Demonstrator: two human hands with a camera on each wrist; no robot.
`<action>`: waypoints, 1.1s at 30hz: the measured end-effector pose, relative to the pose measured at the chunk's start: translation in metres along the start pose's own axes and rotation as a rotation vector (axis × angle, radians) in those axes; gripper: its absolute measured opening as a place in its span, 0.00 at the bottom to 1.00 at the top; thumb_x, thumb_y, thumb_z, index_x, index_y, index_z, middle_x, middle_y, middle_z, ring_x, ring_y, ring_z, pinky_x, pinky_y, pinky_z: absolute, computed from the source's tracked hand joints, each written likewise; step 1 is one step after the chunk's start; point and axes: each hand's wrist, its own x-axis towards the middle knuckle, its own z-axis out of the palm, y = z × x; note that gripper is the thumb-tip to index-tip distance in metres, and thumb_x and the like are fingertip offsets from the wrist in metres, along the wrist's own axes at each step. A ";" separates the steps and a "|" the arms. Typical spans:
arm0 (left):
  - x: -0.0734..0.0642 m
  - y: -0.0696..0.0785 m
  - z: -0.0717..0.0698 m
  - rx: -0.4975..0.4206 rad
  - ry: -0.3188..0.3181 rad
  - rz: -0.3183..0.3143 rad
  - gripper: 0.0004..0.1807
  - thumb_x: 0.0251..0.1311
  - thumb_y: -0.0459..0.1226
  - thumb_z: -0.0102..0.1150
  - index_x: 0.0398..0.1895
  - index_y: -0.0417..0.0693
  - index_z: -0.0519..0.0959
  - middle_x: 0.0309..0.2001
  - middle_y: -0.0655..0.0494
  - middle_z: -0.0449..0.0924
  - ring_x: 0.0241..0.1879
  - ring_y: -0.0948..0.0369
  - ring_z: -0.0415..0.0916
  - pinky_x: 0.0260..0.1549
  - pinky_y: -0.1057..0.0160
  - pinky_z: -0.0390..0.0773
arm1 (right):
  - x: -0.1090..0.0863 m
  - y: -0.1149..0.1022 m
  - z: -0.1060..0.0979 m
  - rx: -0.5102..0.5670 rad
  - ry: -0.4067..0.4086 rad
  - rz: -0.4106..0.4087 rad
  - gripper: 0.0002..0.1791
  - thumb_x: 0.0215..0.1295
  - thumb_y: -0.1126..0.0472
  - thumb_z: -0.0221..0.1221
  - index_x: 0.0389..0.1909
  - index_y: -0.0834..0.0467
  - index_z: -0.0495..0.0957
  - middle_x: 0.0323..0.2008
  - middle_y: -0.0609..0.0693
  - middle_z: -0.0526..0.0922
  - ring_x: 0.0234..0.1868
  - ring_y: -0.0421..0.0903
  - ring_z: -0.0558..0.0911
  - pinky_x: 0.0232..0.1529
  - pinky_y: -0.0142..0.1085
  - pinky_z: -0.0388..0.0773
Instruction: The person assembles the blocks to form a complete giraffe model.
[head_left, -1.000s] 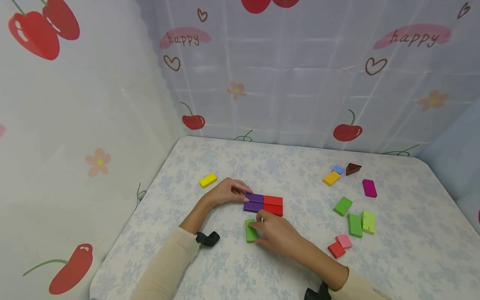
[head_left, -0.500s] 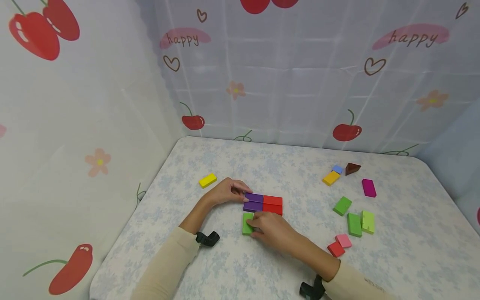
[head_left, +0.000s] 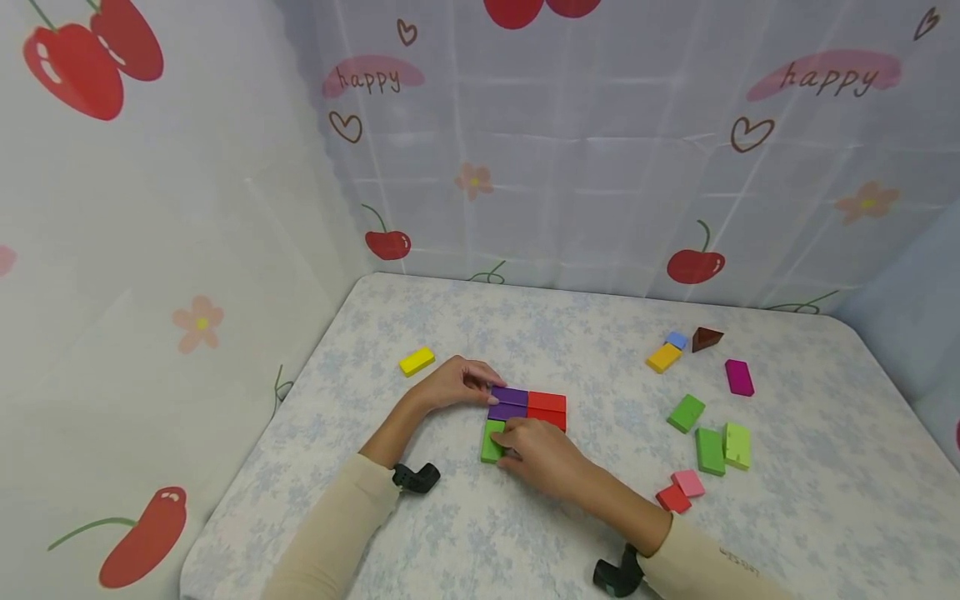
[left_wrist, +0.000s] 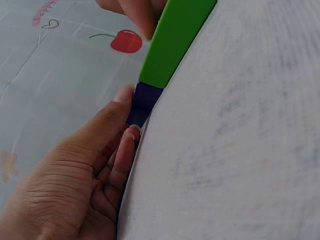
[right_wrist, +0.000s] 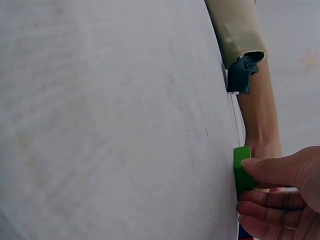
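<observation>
Two purple blocks [head_left: 510, 412] lie side by side, joined end to end with two red blocks [head_left: 547, 402], as one flat rectangle. At the purple blocks' left end my left hand [head_left: 459, 385] holds them, thumb and fingers either side in the left wrist view, where a purple end [left_wrist: 147, 96] shows. Thumb and fingers of my right hand [head_left: 546, 454] pinch a green block [head_left: 491, 443], its long side pointing towards me. Its far end meets the near purple block's front edge at the left corner. The right hand hides part of the green block.
A yellow block [head_left: 416, 361] lies beyond the left forearm. To the right are several green blocks [head_left: 710, 451], a pink block [head_left: 688, 482], a red block [head_left: 672, 498] and a magenta block [head_left: 739, 377]. Farther back lie orange [head_left: 663, 357], blue [head_left: 677, 339] and brown [head_left: 706, 338] blocks.
My right hand has slid the green block away from me and slightly left, from apart to against the near purple block. The left hand has stayed in place.
</observation>
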 end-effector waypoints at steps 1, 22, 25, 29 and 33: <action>0.000 0.000 0.000 0.001 -0.001 -0.002 0.15 0.59 0.34 0.73 0.50 0.47 0.88 0.47 0.57 0.86 0.35 0.58 0.80 0.38 0.64 0.80 | 0.000 0.001 0.000 0.000 0.005 -0.003 0.23 0.60 0.57 0.73 0.55 0.59 0.85 0.47 0.51 0.86 0.42 0.42 0.83 0.39 0.33 0.80; 0.004 -0.005 0.001 0.018 0.006 -0.004 0.15 0.58 0.35 0.74 0.49 0.49 0.89 0.46 0.57 0.86 0.35 0.58 0.81 0.37 0.63 0.81 | -0.010 0.011 -0.021 0.036 0.034 0.029 0.25 0.63 0.56 0.71 0.60 0.58 0.82 0.42 0.48 0.88 0.37 0.40 0.84 0.34 0.32 0.79; 0.002 -0.006 0.001 0.020 0.014 -0.009 0.15 0.58 0.35 0.74 0.49 0.50 0.89 0.46 0.57 0.86 0.35 0.58 0.80 0.37 0.63 0.81 | -0.019 0.017 -0.035 0.049 0.081 0.050 0.24 0.63 0.56 0.71 0.58 0.59 0.83 0.42 0.50 0.88 0.34 0.41 0.83 0.33 0.34 0.79; 0.001 -0.005 0.002 0.008 0.022 -0.022 0.15 0.58 0.34 0.74 0.49 0.50 0.89 0.47 0.57 0.86 0.35 0.58 0.80 0.37 0.63 0.81 | -0.035 0.027 -0.051 0.015 0.137 0.102 0.22 0.61 0.57 0.72 0.56 0.59 0.84 0.46 0.51 0.88 0.34 0.42 0.83 0.33 0.35 0.79; 0.001 -0.005 0.002 0.007 0.021 -0.029 0.15 0.58 0.33 0.74 0.49 0.51 0.89 0.47 0.58 0.86 0.35 0.58 0.80 0.37 0.63 0.80 | -0.053 0.041 -0.066 -0.011 0.177 0.160 0.23 0.59 0.59 0.73 0.56 0.59 0.84 0.44 0.50 0.87 0.36 0.43 0.82 0.32 0.32 0.78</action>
